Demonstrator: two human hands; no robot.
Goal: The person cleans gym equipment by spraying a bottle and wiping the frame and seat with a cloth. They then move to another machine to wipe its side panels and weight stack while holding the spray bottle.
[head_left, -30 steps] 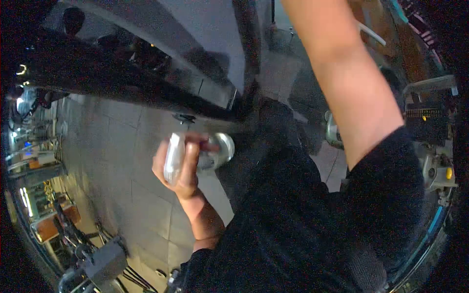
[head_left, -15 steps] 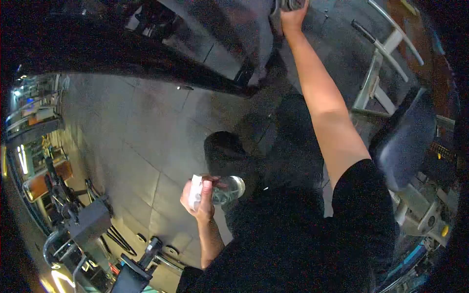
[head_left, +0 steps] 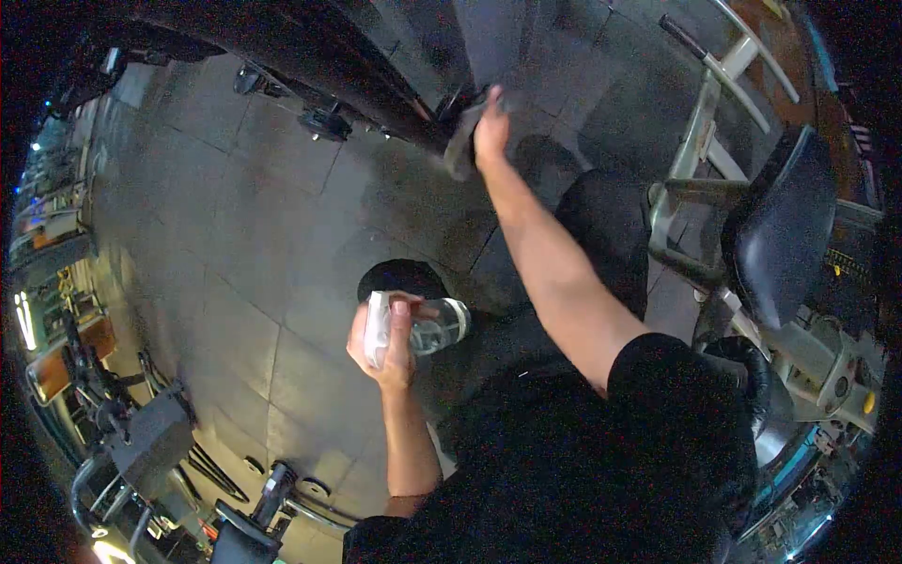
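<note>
At the left edge I can make out gym equipment with a dark grey box-shaped part point(head_left: 153, 440), and nearer to me a black pad point(head_left: 242, 545). The grey tiled floor point(head_left: 211, 273) spreads between these and the middle. Just left of centre I have the left hand point(head_left: 385, 343), its fingers curled around the white top of a clear bottle point(head_left: 440, 326). The bottle is tipped sideways above the floor, base pointing right, with a dark shoe point(head_left: 404, 277) showing just beyond it. A dark beam point(head_left: 329, 80) slants from the far left toward the far middle. At its lower end I have the right hand point(head_left: 490, 132), fingers closed on a grey cloth point(head_left: 458, 150); blur keeps me from telling whether the cloth touches the beam. Well to the right stands a pale metal frame point(head_left: 700, 141), with a black padded cushion point(head_left: 780, 235) beside it.
</note>
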